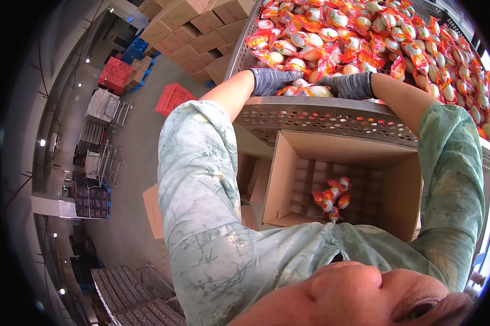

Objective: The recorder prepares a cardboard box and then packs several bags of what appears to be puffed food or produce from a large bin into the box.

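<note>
Wrapped eggs (310,38), pale in clear plastic with red and orange print, fill a perforated metal tray (310,114) before me. My left hand (274,80), in a grey knit glove, reaches over the near rim into the eggs. Opposite it, my right hand (348,85), gloved alike, points inward among them. A few eggs (306,87) lie between the two hands. Both hands touch the pile, but their fingertips are partly hidden, so any grip is unclear. Below the rim stands an open cardboard box (400,191) with several wrapped eggs (330,197) on its divided or bumpy bottom.
Stacked cartons (200,40) rise beyond the tray's left side. A red crate or box (173,99) sits on the grey floor (135,163). Metal carts (102,108) and loaded pallets (91,197) stand farther left. A cardboard flap (152,210) shows beside my left sleeve.
</note>
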`<state>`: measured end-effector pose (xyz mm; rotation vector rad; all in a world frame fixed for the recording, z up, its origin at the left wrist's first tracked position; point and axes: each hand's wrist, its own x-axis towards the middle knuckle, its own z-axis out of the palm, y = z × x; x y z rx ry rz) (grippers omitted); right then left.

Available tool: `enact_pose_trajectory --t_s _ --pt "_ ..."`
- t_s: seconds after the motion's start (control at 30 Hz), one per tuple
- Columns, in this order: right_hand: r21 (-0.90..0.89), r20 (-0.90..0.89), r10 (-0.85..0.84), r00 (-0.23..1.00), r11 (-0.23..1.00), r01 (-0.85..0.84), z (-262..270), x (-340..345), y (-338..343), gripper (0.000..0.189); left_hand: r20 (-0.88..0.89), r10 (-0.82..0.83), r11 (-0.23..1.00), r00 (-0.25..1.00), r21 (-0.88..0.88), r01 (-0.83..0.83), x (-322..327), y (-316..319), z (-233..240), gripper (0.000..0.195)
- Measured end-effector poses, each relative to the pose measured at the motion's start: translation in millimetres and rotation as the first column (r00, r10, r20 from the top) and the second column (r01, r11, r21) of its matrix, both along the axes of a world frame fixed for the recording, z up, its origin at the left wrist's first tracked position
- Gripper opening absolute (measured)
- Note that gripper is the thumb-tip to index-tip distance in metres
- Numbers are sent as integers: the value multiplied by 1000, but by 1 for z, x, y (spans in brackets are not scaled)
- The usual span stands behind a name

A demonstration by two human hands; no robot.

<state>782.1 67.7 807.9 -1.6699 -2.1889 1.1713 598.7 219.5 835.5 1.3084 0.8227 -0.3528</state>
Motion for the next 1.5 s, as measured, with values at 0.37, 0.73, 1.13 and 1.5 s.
enact_pose_trajectory --t_s 0.37,0.73,1.13,1.5 --pt "-32 49 8 999 999 -7 12 -6 -6 73 57 -9 976 998 -217 21 -1 2 7 55" --pt "46 -21 52 998 998 -51 -1 -1 -4 71 264 -69 997 962 0 72 -4 1 -2 37" --pt "-133 75 -88 993 986 97 25 -12 -11 76 -280 -200 799 939 508 322 -2 -18 14 40" --pt "-55 -69 -1 998 998 -3 19 -13 -12 83 -215 -341 805 915 437 402 -6 -40 40 51"
